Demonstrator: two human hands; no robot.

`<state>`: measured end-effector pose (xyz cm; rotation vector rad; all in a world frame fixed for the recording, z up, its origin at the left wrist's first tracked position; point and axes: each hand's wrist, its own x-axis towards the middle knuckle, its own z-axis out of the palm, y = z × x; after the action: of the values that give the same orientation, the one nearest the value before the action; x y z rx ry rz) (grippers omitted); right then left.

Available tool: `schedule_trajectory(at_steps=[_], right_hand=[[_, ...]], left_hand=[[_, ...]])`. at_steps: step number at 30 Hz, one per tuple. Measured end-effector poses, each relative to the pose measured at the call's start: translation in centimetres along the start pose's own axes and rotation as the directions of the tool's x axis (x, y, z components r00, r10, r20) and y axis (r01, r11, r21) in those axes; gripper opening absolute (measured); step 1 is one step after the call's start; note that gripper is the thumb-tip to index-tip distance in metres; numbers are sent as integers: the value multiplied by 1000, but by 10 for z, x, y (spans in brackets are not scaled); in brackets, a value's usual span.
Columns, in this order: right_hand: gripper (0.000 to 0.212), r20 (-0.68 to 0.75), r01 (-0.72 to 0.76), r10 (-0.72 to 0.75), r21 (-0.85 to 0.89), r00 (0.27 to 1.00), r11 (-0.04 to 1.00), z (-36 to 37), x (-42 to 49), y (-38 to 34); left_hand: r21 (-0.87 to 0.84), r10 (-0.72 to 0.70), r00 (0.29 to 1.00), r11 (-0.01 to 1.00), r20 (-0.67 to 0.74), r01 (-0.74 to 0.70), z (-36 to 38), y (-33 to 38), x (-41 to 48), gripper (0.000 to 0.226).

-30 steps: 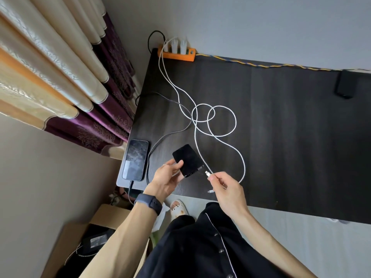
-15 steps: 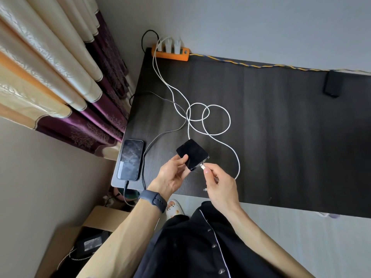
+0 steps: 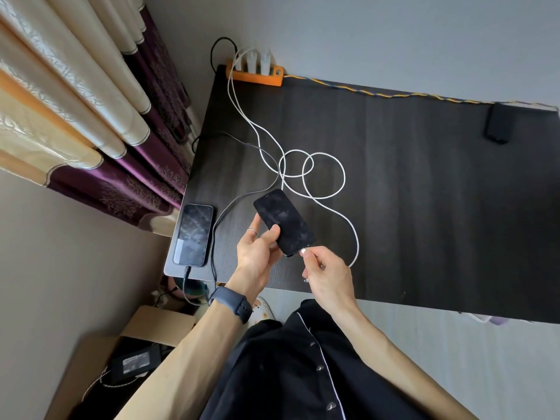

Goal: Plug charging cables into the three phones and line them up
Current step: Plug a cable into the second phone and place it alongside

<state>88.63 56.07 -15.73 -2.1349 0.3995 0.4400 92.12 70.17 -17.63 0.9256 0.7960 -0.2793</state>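
My left hand [image 3: 257, 253] grips a black phone [image 3: 283, 221] by its left side, screen up, above the near left part of the dark table [image 3: 424, 207]. My right hand [image 3: 328, 271] pinches the plug end of a white cable [image 3: 325, 183] against the phone's bottom edge; a second loose connector shows under that hand. Another phone [image 3: 194, 233] lies flat at the table's left corner with a grey braided cable [image 3: 239, 198] plugged into its near end. A third dark phone [image 3: 498, 124] rests at the far right by the wall.
An orange power strip [image 3: 257, 75] with white chargers sits at the table's far left corner. Curtains [image 3: 75, 101] hang to the left. A cardboard box [image 3: 133, 359] with a black adapter stands on the floor below the table's left edge.
My right hand brought the white cable's plug from a short gap up to the held phone's bottom edge. The left hand turned the phone so its full screen faces up.
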Motion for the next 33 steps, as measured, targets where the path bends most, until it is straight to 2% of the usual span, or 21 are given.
schedule_trajectory(at_steps=[6, 10, 12, 14, 17, 20, 23, 27, 33], right_hand=[[26, 11, -37, 37, -32, 999, 999, 11, -5, 2], [30, 164, 1, 21, -131, 986, 991, 18, -2, 12], [20, 229, -2, 40, -163, 973, 987, 19, 7, 26], [14, 222, -19, 69, -222, 973, 975, 19, 18, 42], [38, 148, -61, 134, -419, 980, 906, 26, 33, 57], [52, 183, -2, 119, -538, 976, 843, 42, 46, 57], [50, 235, 44, 121, -596, 964, 802, 60, 58, 49], [35, 251, 114, 74, -659, 965, 743, 82, 68, 49], [25, 262, 137, 54, -657, 964, 741, 100, 69, 56]], left_hand=[[83, 45, 998, 996, -40, -41, -4, -2, -4, 60], [237, 62, 998, 970, -30, -53, -17, 3, 1, 56], [328, 60, 997, 944, -47, -41, -26, 6, 13, 55], [438, 52, 997, 899, -57, -22, -36, 9, 28, 59], [554, 22, 998, 832, -62, 16, -50, 13, 46, 58], [652, 37, 997, 758, -73, 20, -59, 18, 51, 57], [750, 55, 984, 655, -170, 93, -79, 13, 67, 60], [843, 112, 967, 519, -231, 141, -100, 6, 83, 59], [885, 232, 948, 458, -216, 89, -102, -7, 87, 58]])
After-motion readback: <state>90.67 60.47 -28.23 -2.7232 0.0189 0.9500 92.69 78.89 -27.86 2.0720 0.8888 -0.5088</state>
